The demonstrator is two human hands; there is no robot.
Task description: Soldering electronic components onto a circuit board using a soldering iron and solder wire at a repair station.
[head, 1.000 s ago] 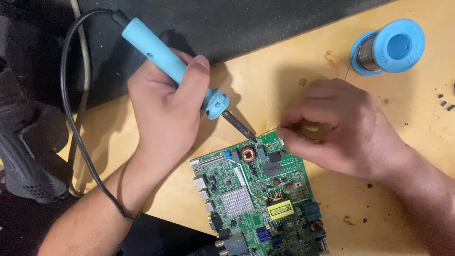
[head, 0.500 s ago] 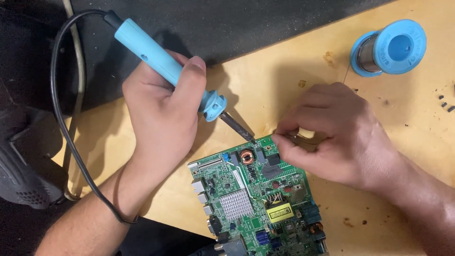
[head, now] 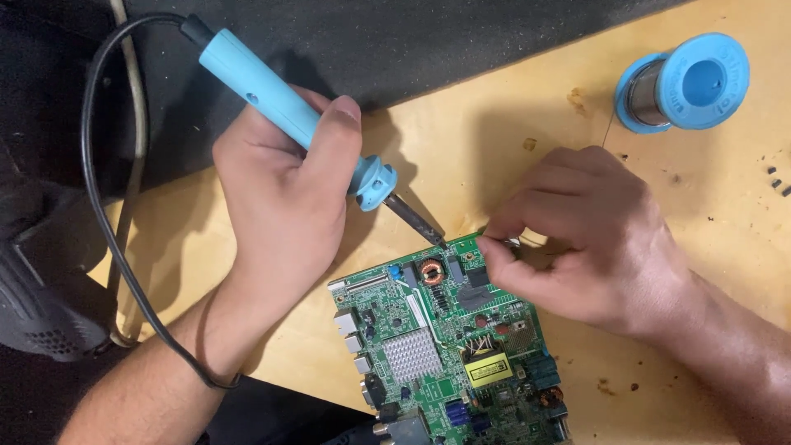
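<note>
I see a green circuit board lying flat on the wooden desk, low in the middle; its lower edge is cut off by the frame. My left hand is wrapped tight round a light blue soldering iron, whose dark tip comes down slanting to the board's top edge, beside a copper coil. Whether the tip actually touches the board, I cannot tell. My right hand rests on the board's top right corner, fingers curled and pinched together; a glint of something thin shows at the fingertips, too hidden to name, so I cannot tell what it grips. The iron's black cord loops off left over a dark mat. A blue spool of solder wire lies well apart at top right. A dark vented object at the left is cut off.
</note>
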